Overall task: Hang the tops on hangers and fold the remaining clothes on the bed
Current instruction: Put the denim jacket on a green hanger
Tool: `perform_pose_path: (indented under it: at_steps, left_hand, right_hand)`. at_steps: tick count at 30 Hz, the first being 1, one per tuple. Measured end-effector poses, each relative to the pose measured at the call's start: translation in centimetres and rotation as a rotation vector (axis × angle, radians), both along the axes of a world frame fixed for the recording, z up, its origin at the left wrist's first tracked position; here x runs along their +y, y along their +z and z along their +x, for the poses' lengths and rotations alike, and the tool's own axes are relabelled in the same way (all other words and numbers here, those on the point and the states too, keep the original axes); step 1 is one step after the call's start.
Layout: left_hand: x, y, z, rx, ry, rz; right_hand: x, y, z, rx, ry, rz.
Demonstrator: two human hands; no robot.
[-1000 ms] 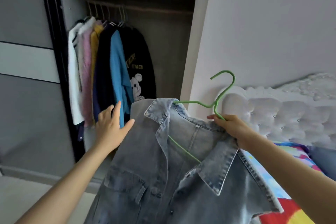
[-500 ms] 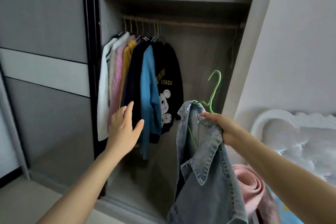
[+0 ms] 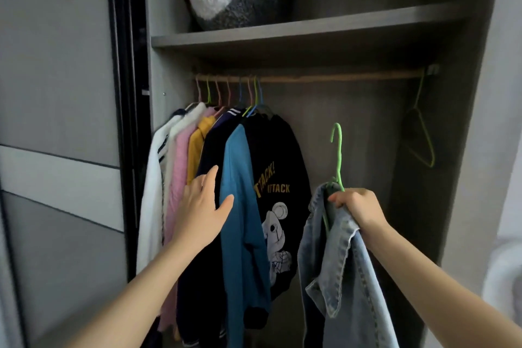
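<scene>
Fingers [image 3: 335, 197] of right hand [image 3: 358, 207] clench green hanger [image 3: 338, 150] carrying denim top [image 3: 339, 268]; left hand [image 3: 202, 207], released, should sweep hung clothes [image 3: 243, 240] aside, clearing rail [image 3: 339, 78].

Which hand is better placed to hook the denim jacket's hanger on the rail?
Right. The right hand grips the green hanger carrying the denim jacket, its hook upright below a bare stretch of rail. The left hand is open at the hung blue top.

Seen as two slender, bare forearms [image 3: 135, 288], skin uncovered right along their visible length, each ending in a bare hand, the left hand [image 3: 202, 207] and the right hand [image 3: 360, 206] alike.
</scene>
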State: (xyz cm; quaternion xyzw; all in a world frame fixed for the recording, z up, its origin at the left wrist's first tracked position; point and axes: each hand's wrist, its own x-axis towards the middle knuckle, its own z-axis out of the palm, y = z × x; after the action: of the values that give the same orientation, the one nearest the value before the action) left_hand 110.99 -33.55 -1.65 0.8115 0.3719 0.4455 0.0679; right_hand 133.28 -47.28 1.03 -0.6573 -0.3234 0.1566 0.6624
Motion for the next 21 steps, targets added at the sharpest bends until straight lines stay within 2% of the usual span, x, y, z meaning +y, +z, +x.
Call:
perform_pose_path:
  at_steps: [4,9,15,21]
  left_hand:
    - [3.9,1.9,2.6,-0.008,0.043,0.008]
    - [10.5,5.6,5.9,0.029,0.070,0.060]
    - [17.3,9.4,8.9,0.177,0.093,0.122]
    - [23.5,12.2,9.9,0.217,0.007,0.157]
  right_hand:
    - [3.5,2.1,1.2,-0.186,0.016,0.011]
    - [9.7,5.7,3.0,-0.293,-0.043,0.016]
    - [16.1,9.7,4.3,-0.298,-0.176,0.028]
    - [22.6,14.2,4.3,-0.290,-0.228,0.086]
